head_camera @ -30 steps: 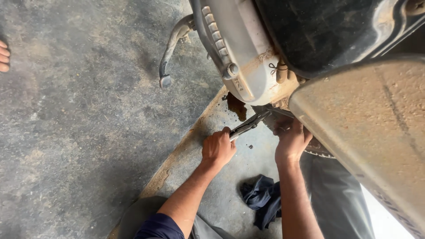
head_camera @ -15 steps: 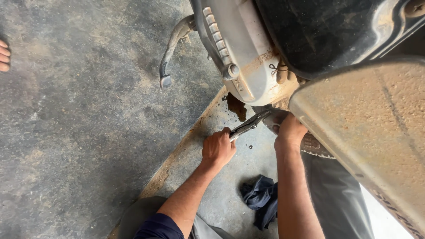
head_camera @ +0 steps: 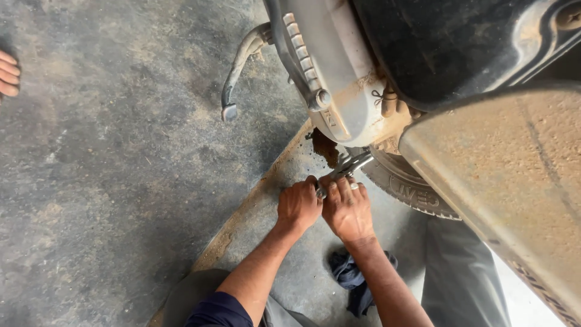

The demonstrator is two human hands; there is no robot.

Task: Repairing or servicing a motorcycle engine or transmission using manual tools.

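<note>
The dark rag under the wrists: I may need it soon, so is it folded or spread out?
Neither: the dark rag lies crumpled in a heap on the concrete floor, partly hidden by the right forearm.

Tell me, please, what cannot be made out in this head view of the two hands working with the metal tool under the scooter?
- Tool head: the metal tool runs under the engine casing, which hides what it grips.
- Tool handle: covered by the left hand and right hand.
- Rear tyre: mostly hidden by the dusty mudguard.
- Dark rag: partly behind the right forearm.
- Toes at the left edge: cut off by the frame.
</note>
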